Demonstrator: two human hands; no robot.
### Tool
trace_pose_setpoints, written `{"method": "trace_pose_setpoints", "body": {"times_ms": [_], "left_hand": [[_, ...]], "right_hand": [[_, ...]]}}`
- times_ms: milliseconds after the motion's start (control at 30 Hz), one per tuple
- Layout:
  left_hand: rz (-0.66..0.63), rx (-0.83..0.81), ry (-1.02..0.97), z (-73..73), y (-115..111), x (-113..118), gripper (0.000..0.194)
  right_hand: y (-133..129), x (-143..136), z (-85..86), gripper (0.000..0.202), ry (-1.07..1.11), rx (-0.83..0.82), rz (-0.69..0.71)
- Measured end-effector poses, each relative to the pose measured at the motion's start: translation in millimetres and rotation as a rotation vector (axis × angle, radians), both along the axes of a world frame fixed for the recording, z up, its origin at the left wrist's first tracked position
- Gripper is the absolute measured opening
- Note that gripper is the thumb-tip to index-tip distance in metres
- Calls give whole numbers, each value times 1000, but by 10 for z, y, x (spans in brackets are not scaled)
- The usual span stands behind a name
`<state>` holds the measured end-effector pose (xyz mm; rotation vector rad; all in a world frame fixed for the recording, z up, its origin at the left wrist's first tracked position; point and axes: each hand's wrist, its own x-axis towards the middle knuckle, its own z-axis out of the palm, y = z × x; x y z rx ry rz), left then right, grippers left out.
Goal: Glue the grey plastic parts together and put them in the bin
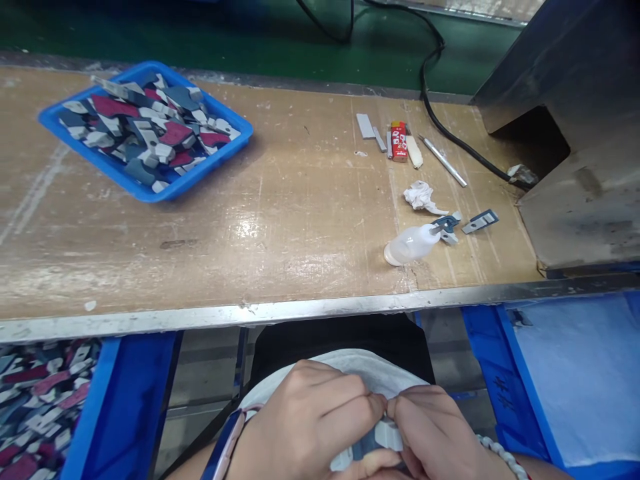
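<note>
Close to my lap, below the table's front edge, my left hand (pixel 320 420) grips a small blue-grey and white plastic part (pixel 367 443). My right hand (pixel 433 427) pinches at the same part from the right, its fingertips meeting those of the left. Much of the part is hidden by the fingers. On the table ahead lies a translucent white squeeze bottle (pixel 411 245), its tip against another blue-grey and white part (pixel 447 227). A similar part (pixel 481 221) rests just to the right of that one.
A blue tray (pixel 145 193) of grey, blue and maroon parts stands at the back left. Behind the bottle are crumpled tissue (pixel 421 196), a red lighter (pixel 399 141) and a silver pen-like tool (pixel 444 161). A metal housing (pixel 575 153) stands right; blue bins (pixel 125 407) flank my lap.
</note>
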<state>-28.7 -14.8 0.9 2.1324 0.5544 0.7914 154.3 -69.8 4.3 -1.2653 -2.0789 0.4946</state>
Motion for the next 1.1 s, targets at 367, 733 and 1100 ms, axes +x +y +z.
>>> {"method": "trace_pose_setpoints", "body": {"times_ms": [367,733,1100], "left_hand": [[23,15,26,35,42,-12,31],[34,18,3,13,44,-21,29],[29,9,3,-6,54,-30,30]], "right_hand": [[50,-10,-30,52,-3,-22,6],[64,-33,-16,58,-32,-10,4],[110,-89,-20,56,2,-11,-24]]}}
